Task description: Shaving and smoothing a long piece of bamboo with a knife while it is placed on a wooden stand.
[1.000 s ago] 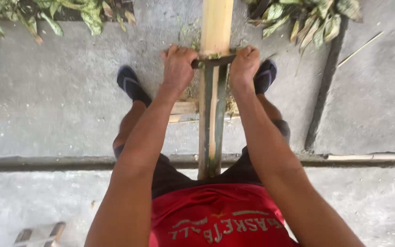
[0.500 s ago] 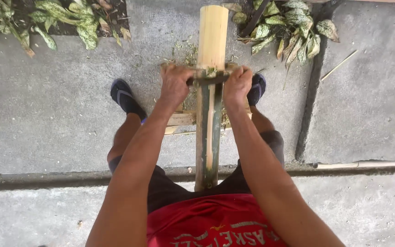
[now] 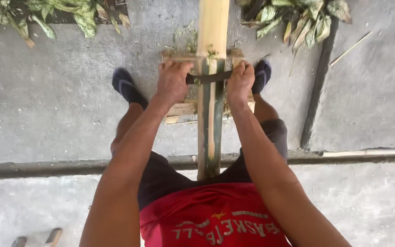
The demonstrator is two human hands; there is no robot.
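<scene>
Bamboo pole point(image 3: 212, 27) centre frame, long axis vertical in the picture, running from the torso at bottom to the top edge. Far part pale and bare; near part green, apparently split lengthwise. Dark blade point(image 3: 209, 77) lies crosswise over it. Left hand point(image 3: 172, 82) clenched on the blade's left end, right hand point(image 3: 239, 82) clenched on its right end. Wooden block point(image 3: 179, 110) beneath.

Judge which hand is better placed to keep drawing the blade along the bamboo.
Probably neither alone: left hand and right hand each grip one end of the dark blade lying across the bamboo, level with each other. The pull looks two-handed.
</scene>
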